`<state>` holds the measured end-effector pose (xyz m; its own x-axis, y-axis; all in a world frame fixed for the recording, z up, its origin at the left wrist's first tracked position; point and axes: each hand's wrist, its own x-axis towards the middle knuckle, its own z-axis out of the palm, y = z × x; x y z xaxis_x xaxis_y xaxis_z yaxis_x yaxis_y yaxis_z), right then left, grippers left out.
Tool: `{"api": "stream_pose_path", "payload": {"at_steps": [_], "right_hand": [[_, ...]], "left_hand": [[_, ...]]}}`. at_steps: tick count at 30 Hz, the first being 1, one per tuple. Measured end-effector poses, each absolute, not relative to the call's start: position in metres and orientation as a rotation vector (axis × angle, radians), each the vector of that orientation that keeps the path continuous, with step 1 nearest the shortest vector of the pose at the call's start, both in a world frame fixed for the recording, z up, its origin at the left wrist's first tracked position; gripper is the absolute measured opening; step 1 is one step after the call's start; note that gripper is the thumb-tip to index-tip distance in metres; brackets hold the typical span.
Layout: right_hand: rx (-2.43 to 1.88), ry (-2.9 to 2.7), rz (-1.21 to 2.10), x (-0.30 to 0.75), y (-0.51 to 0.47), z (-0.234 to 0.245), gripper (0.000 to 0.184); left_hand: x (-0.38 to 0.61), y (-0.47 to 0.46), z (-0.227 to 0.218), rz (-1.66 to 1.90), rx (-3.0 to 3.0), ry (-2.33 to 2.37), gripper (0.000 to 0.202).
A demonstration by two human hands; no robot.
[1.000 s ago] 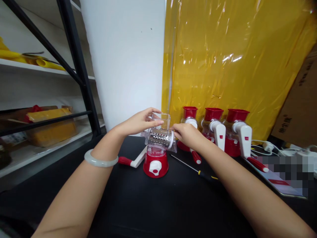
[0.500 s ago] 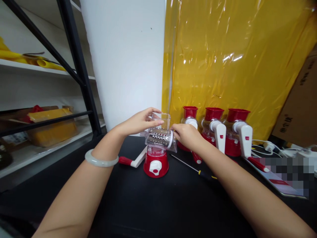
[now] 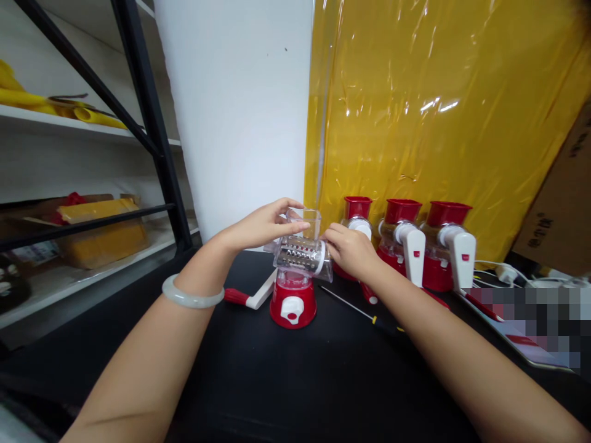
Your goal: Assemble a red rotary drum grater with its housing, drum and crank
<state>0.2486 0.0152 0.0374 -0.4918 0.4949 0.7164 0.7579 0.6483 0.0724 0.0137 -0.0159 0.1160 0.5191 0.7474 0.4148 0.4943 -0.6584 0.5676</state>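
Note:
A rotary grater stands on the black table (image 3: 286, 381): a red base (image 3: 293, 303) with a white knob, a clear housing (image 3: 308, 223) and a perforated metal drum (image 3: 299, 255) inside it. My left hand (image 3: 263, 224) grips the top of the clear housing from the left, fingers curled over its rim. My right hand (image 3: 349, 249) is closed on the white-rimmed right end of the drum. A loose white crank with a red grip (image 3: 249, 297) lies on the table just left of the base.
Three assembled red-and-white graters (image 3: 406, 243) line the yellow plastic sheet behind. A thin screwdriver (image 3: 357, 309) lies right of the base. White cables (image 3: 512, 274) and a cardboard box (image 3: 563, 203) sit at the right; black-framed shelving (image 3: 152, 141) holds yellow packages at the left.
Both hands keep their hold on the grater. The view has shifted slightly; nothing else has visibly moved.

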Motion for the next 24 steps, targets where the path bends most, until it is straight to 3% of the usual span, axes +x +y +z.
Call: {"api": "stream_pose_path", "payload": {"at_steps": [5, 11, 15, 21, 24], "right_hand": [[-0.770, -2.047, -0.369, 0.242, 0.024, 0.027, 0.008], [-0.882, -2.004, 0.071, 0.235, 0.028, 0.019, 0.012], [-0.894, -1.979, 0.093, 0.235, 0.026, 0.020, 0.012], [-0.902, -1.983, 0.093, 0.235, 0.026, 0.020, 0.013], [-0.901, -1.990, 0.073, 0.235, 0.027, 0.018, 0.012]], "left_hand": [[0.013, -0.016, 0.115, 0.912, 2.386, 1.051, 0.055], [0.011, -0.018, 0.117, 0.871, 2.382, 0.990, 0.055], [-0.010, -0.014, 0.111, 1.085, 2.273, 0.990, 0.049], [-0.067, 0.011, 0.048, 1.538, 1.804, 1.420, 0.038], [-0.077, 0.018, 0.015, 1.309, 1.876, 1.729, 0.037]]}}
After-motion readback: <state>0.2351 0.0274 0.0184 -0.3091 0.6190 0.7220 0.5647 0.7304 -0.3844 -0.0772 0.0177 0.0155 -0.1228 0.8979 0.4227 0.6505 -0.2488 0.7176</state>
